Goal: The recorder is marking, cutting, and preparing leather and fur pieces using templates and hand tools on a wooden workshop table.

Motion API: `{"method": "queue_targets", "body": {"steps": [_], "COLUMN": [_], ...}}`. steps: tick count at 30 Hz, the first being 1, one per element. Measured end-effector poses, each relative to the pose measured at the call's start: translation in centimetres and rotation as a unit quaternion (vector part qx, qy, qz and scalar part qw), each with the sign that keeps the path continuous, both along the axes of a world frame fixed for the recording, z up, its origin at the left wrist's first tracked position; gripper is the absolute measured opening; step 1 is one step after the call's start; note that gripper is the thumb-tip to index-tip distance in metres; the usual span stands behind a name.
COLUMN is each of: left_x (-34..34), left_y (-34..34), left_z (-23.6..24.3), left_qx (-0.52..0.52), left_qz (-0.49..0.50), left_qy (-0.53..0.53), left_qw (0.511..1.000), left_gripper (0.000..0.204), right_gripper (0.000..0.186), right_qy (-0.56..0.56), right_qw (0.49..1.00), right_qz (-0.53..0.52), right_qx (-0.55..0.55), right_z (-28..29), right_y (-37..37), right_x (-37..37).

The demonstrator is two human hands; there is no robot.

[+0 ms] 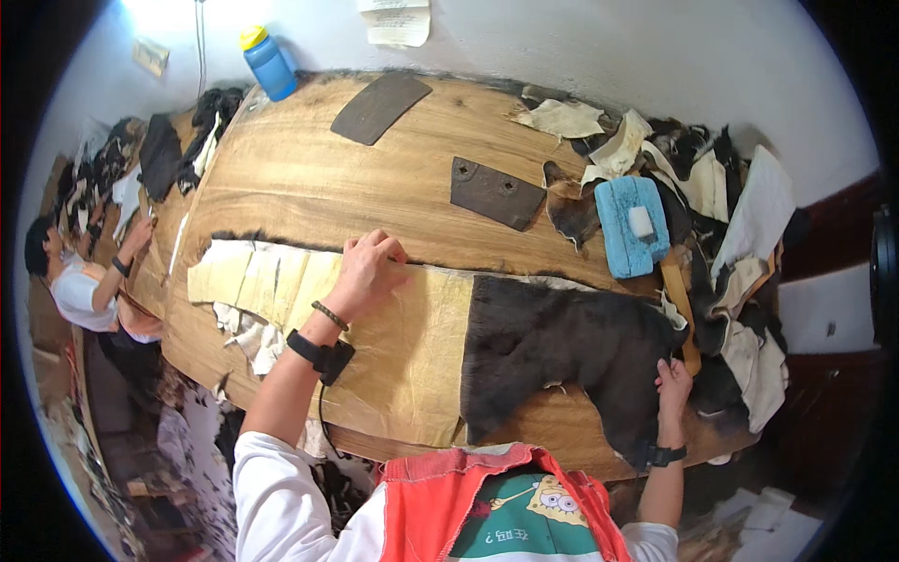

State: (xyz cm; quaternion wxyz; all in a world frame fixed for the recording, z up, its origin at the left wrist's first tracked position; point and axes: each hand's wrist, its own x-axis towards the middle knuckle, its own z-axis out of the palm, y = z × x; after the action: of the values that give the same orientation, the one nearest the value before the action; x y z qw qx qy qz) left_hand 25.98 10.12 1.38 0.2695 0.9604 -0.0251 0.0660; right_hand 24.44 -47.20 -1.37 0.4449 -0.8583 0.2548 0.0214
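a wooden table (309, 187) spread across the scene. on its near half lay a pale yellow sheet (412, 365), left, and a black furry piece (543, 328), right, their edges meeting near the middle. the left hand (371, 269) was at the far edge of the yellow sheet, fingers bent downward; whether it pinched or only pressed could not be told. the right hand (673, 386) was at the right end of the black furry piece, fingers curled in; what they grasped was too small to tell. farther right, a blue block (618, 245) lay beside heaped hide scraps (707, 183). a blue bottle (271, 67) stood far left; a co-worker (80, 286) was at the left.
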Motion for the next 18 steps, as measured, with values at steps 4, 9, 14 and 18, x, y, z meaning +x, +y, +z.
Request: {"method": "queue_targets", "body": {"steps": [4,9,14,18], "left_x": [-0.2,-0.2,-0.1,0.7], "left_y": [1.8,2.3,3.6,4.2], "left_z": [-1.0,-0.6,0.2,-0.2], "left_qx": [-0.025,-0.083,-0.124,-0.177], "left_qz": [0.001,0.028,0.018,0.038], "left_qy": [0.046,0.032,0.11,0.149], "left_qw": [0.999,0.996,0.986,0.972], "left_gripper": [0.027,0.022,0.021,0.022], "right_gripper": [0.015,0.015,0.013,0.013], "right_qy": [0.003,0.007,0.011,0.007], "right_qw": [1.0,1.0,1.0,1.0], "right_qz": [0.009,0.017,0.003,0.016], "right_qx": [0.01,0.012,0.021,0.015], "right_z": [0.0,0.2,0.3,0.3], "right_y": [0.2,0.2,0.0,0.0], "right_x": [-0.1,0.0,-0.1,-0.2]}}
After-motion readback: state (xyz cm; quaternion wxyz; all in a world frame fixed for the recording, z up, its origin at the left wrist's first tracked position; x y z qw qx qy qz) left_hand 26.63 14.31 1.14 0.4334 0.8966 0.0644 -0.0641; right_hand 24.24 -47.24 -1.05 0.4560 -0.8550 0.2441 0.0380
